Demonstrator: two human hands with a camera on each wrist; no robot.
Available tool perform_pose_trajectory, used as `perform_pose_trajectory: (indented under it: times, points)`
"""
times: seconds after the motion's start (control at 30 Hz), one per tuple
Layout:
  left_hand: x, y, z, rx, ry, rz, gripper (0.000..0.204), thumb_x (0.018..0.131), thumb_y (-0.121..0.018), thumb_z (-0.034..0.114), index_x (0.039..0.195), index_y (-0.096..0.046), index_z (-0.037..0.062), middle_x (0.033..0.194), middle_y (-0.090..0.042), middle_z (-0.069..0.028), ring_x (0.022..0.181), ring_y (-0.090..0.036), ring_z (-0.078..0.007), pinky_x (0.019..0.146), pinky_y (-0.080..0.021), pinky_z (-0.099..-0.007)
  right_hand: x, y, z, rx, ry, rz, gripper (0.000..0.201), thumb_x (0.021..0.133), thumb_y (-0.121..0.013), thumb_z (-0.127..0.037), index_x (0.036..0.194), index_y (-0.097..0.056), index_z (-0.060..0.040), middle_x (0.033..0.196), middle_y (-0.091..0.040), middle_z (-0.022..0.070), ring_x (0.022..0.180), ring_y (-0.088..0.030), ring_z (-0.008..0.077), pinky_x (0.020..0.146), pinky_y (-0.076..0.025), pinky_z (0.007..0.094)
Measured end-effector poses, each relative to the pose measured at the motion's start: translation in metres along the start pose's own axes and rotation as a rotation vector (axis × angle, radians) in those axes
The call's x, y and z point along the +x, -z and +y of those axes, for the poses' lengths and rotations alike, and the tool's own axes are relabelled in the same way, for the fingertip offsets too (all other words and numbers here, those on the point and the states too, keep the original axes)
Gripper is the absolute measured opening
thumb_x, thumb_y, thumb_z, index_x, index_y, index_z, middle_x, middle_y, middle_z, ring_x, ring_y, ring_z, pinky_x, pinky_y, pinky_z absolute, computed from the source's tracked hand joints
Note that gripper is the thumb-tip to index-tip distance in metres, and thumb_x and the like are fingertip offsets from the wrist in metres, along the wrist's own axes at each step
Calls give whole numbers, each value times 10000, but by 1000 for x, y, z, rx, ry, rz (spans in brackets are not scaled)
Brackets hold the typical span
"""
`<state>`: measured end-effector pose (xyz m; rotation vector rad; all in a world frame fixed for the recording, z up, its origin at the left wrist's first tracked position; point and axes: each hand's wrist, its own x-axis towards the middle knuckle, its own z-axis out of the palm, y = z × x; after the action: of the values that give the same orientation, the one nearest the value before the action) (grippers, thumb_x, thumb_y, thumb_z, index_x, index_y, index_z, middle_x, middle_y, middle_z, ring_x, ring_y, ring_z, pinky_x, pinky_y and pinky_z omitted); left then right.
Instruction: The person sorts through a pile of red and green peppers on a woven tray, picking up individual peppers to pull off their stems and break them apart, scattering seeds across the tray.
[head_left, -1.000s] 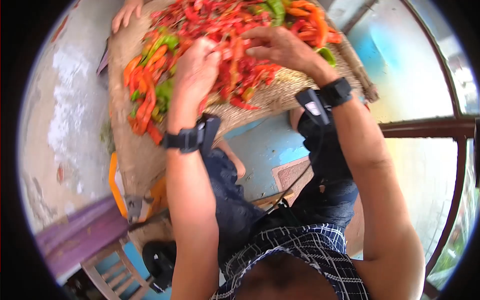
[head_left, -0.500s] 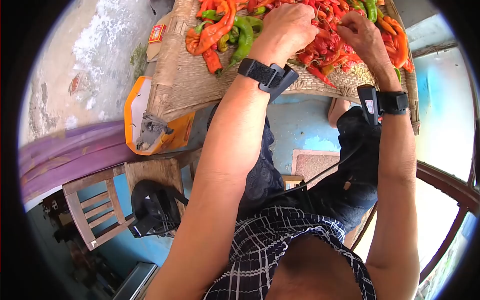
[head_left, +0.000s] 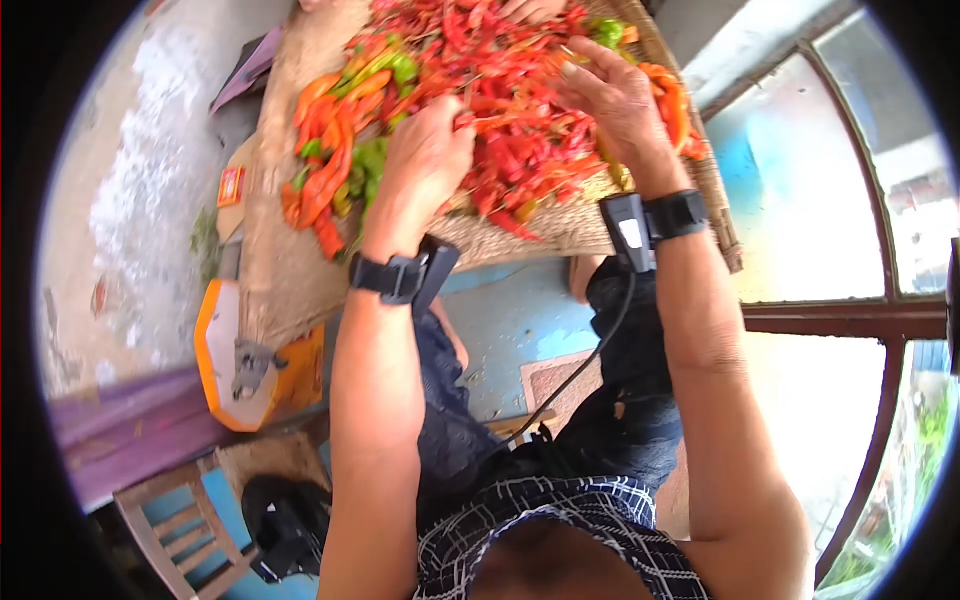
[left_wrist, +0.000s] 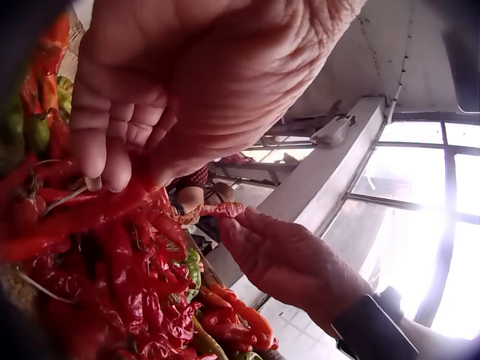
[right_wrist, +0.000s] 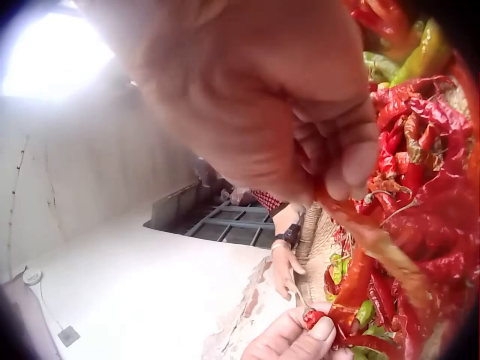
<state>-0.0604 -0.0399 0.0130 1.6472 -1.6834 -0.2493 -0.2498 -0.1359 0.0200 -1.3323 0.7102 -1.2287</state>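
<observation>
A woven tray [head_left: 300,270] holds a heap of red chillies [head_left: 510,120], with orange and green peppers [head_left: 335,160] on its left side. My left hand [head_left: 430,150] is curled into the red heap and pinches a red chilli [right_wrist: 315,319] between thumb and finger. In the left wrist view its fingers [left_wrist: 112,142] press down on the chillies [left_wrist: 112,225]. My right hand [head_left: 615,95] is just to the right over the heap, and its fingers [right_wrist: 352,157] pinch an orange-red chilli [right_wrist: 364,232]. The two hands are a few centimetres apart.
Another person's hand [head_left: 530,10] reaches onto the tray's far side. An orange box [head_left: 215,350] lies under the tray's near left corner. A wooden chair [head_left: 170,520] and a black bag [head_left: 285,520] stand lower left. A window frame [head_left: 850,320] runs along the right.
The head view has swung, so the tray sits differently in frame. Both hands stay in the red chilli heap and keep working close together.
</observation>
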Motion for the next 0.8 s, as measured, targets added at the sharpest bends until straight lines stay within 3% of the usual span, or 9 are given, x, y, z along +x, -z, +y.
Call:
perform_pose_trajectory:
  times: [0.03, 0.07, 0.13, 0.17, 0.2, 0.27, 0.37, 0.5, 0.8]
  points:
    - [0, 0, -1, -29, 18, -12, 185, 841, -562, 162, 957, -568, 18, 852, -625, -237, 840, -591, -424, 734, -457, -496, 7, 0, -1, 52, 68, -11, 602, 853, -645, -90, 1326, -335, 117, 1114, -567, 189, 818, -648, 218, 707, -557, 290]
    - [0, 0, -2, -87, 50, -13, 200, 840, -562, 133, 991, -552, 2, 882, -617, -248, 850, -588, -423, 734, -467, -472, 8, -2, 0, 21, 127, 58, 582, 865, -633, -110, 1323, -346, 104, 1054, -608, 172, 783, -644, 194, 683, -547, 281]
    - [4, -1, -4, -194, 161, -69, 163, 855, -559, 95, 997, -541, 17, 768, -593, -47, 672, -580, -123, 612, -478, -274, 9, 5, 3, -357, 196, -47, 524, 870, -625, -128, 1305, -406, 65, 960, -651, 142, 747, -636, 159, 670, -533, 274]
    - [3, -2, -5, -188, 154, -76, 163, 855, -559, 95, 997, -541, 17, 768, -593, -47, 672, -580, -123, 612, -478, -274, 7, 9, 6, -574, 185, -102, 427, 868, -628, -155, 1232, -505, 32, 865, -671, 110, 713, -618, 123, 651, -518, 274]
    - [2, 2, 3, -334, 213, -117, 168, 865, -547, 86, 1019, -531, 22, 774, -580, -28, 673, -568, -100, 609, -475, -253, 1, 3, 10, -522, 94, -113, 346, 863, -640, -181, 1135, -583, 25, 813, -660, 82, 682, -599, 110, 632, -508, 279]
    - [6, 2, 10, -476, 259, -152, 174, 875, -535, 77, 1041, -521, 27, 780, -566, -9, 673, -556, -76, 607, -473, -231, -13, -6, 10, -525, 174, -316, 346, 870, -643, -222, 1103, -597, 30, 796, -649, 71, 690, -590, 107, 612, -504, 290]
    - [4, -1, 12, -506, 165, -315, 209, 875, -522, 59, 1083, -510, 37, 793, -551, 1, 670, -542, -69, 613, -466, -226, -30, -23, 0, -403, -137, -332, 375, 891, -622, -280, 1117, -597, 17, 800, -632, 58, 727, -584, 91, 556, -495, 256]
    - [3, 1, 18, -476, 181, -351, 209, 877, -520, 60, 1085, -509, 46, 799, -550, 5, 679, -533, -63, 630, -463, -225, -36, -32, 9, -76, -286, -186, 347, 908, -597, -277, 1143, -569, -24, 824, -619, 15, 640, -565, 79, 478, -449, 214]
    - [4, 5, 10, -709, 195, -404, 131, 882, -529, 64, 1012, -514, 67, 843, -558, 22, 742, -523, -50, 680, -460, -220, -31, -27, 14, 269, -517, -235, 221, 926, -574, -250, 998, -589, -42, 769, -598, -6, 585, -542, 58, 431, -393, 173]
